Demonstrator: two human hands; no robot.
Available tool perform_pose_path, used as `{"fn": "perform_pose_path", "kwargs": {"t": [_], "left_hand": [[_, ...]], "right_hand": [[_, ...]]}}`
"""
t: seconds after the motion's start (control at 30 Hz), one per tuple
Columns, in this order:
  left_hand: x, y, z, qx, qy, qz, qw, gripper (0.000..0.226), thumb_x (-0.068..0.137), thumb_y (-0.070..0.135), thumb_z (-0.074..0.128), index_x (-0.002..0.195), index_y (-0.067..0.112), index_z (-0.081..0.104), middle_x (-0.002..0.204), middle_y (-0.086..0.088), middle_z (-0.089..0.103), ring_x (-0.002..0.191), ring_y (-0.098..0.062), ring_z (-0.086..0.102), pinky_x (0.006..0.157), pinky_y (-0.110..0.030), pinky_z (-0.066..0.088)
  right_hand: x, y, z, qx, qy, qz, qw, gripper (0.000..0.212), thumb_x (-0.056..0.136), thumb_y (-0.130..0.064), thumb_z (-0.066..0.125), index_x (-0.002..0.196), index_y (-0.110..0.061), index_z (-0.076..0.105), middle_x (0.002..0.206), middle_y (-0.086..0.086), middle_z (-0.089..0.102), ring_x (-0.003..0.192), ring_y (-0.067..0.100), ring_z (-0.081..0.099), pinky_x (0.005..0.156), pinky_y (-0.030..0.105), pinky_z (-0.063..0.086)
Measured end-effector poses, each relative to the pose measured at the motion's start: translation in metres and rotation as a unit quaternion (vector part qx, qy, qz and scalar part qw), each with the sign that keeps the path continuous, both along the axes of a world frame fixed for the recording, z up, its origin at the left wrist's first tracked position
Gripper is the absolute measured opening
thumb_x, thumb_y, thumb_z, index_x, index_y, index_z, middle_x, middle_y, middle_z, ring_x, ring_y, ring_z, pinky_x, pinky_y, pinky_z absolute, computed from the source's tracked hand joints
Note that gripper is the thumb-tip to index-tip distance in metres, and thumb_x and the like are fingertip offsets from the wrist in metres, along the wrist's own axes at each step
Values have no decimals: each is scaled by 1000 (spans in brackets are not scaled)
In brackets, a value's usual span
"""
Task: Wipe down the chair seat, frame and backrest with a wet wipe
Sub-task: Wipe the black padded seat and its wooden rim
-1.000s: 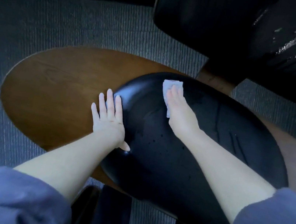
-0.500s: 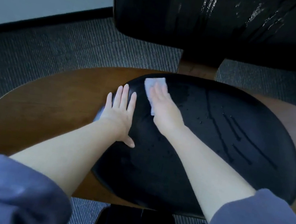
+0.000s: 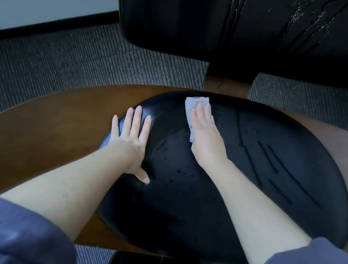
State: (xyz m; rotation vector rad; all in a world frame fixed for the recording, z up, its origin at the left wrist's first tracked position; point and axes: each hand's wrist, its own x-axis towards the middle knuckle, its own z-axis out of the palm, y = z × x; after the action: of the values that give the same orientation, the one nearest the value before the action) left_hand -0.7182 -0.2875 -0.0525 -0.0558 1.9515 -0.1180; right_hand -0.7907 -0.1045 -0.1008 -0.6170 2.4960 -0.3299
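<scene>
Pressing wet wipe at seat rear edge, right hand, flat.

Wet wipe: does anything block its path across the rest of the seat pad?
Only the left hand, flat on the left edge of the seat pad; the right hand presses the wet wipe at the back.

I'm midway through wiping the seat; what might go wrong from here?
The wipe lies under the flat right hand, ungripped, near the rear edge of the seat; it may slip off or bunch.
The left hand presses the wet, glossy seat and may slide or leave prints.
Streaks on the backrest may run down.
</scene>
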Motion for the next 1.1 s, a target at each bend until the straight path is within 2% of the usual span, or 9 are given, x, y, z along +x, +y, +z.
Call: {"fn": "perform_pose_path", "kwargs": {"t": [0.07,0.13,0.27,0.4,0.5,0.67,0.87,1.0,1.1], "left_hand": [[0,-1,0,3,-1,4,1000,154,56,85,65,122,4,-48,142,-27,-47,133,-45,-41,109,-65,-14],[-1,-1,1,2,-6,9,1000,154,55,85,64,121,4,-49,142,-27,-48,132,-45,-41,109,-65,-14],[-5,2,5,-8,-22,13,1000,154,56,85,65,121,5,-49,141,-26,-48,132,-44,-42,109,-65,-14],[-6,3,6,-18,-32,17,999,154,56,84,66,122,5,-48,141,-25,-49,132,-44,-42,109,-65,-14],[-6,3,5,-18,-31,18,999,154,56,84,66,122,5,-49,141,-26,-49,131,-44,-43,109,-65,-14],[-6,3,5,-16,-37,21,999,155,55,84,66,118,5,-51,137,-25,-52,130,-44,-44,108,-65,-15],[-8,3,3,-20,-46,28,998,154,55,82,68,106,6,-56,108,-21,-64,124,-43,-48,107,-65,-17],[-8,4,4,-26,-49,27,998,153,57,83,66,107,6,-56,107,-21,-64,124,-43,-48,106,-65,-17],[-7,2,4,-21,-43,26,999,152,57,83,66,108,5,-55,108,-22,-63,128,-44,-45,106,-66,-17]], "right_hand": [[-3,9,3,2,26,-3,1000,74,78,10,59,142,-9,27,155,9,21,144,24,13,115,38,28],[-12,21,3,39,21,-70,997,76,80,8,59,145,-8,22,157,12,17,145,26,9,118,37,20],[-15,24,3,61,-16,-81,995,69,97,-19,47,151,-2,8,160,15,1,148,30,-9,121,38,8],[-22,25,10,29,-79,-112,990,66,100,-48,29,148,-4,25,161,10,7,148,22,-5,119,39,21],[-34,26,12,-6,-26,-175,984,42,102,-32,36,127,-4,55,157,5,27,147,18,12,108,33,35],[-34,16,-4,48,-18,-121,991,69,98,-19,48,152,-1,10,161,15,-3,148,30,-6,121,38,7],[-32,7,-19,52,17,-146,988,85,84,3,59,152,-3,8,161,15,-3,148,29,-8,121,39,-3],[-25,-6,-19,-4,25,-152,988,59,95,-2,41,150,-9,22,161,13,5,149,27,-3,122,37,1],[-25,10,-16,2,113,-152,982,42,95,-10,51,136,-16,50,153,12,30,142,29,26,114,37,25]]}}
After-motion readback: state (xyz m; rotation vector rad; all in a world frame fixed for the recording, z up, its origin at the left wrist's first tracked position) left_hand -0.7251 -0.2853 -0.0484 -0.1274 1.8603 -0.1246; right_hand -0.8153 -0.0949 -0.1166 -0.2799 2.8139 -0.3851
